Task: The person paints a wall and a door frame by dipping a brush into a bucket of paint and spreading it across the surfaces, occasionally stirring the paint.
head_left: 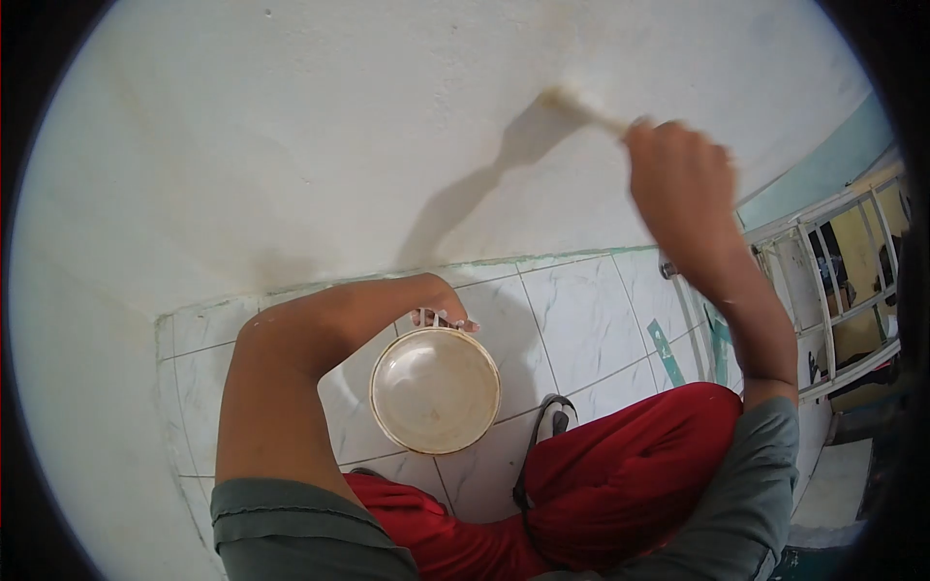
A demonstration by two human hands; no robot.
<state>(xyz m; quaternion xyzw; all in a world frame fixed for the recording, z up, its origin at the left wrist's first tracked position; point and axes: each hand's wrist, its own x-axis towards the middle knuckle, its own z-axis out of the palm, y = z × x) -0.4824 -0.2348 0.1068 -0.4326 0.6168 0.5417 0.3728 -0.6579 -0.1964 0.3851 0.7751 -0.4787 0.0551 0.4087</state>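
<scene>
My right hand (682,179) is raised in front of the white wall (320,116), its fingers closed round the handle of a paintbrush (593,110). The pale bristles point up and left, close to the wall's surface, and the brush is slightly blurred. Below, my left hand (442,302) is bent inward and grips the handle of a round pot (436,450) with a worn, brownish rim. Inside the pot shows a whitish, shiny surface. Most of the left fingers are hidden behind the handle and wrist.
White marbled tiles (581,320) cover the floor and meet the wall along a greenish, ragged edge. My red-trousered knee (630,445) and a sandalled foot (550,426) are close to the pot. A white metal frame with bars (823,281) stands at the right, by a green strip (665,351).
</scene>
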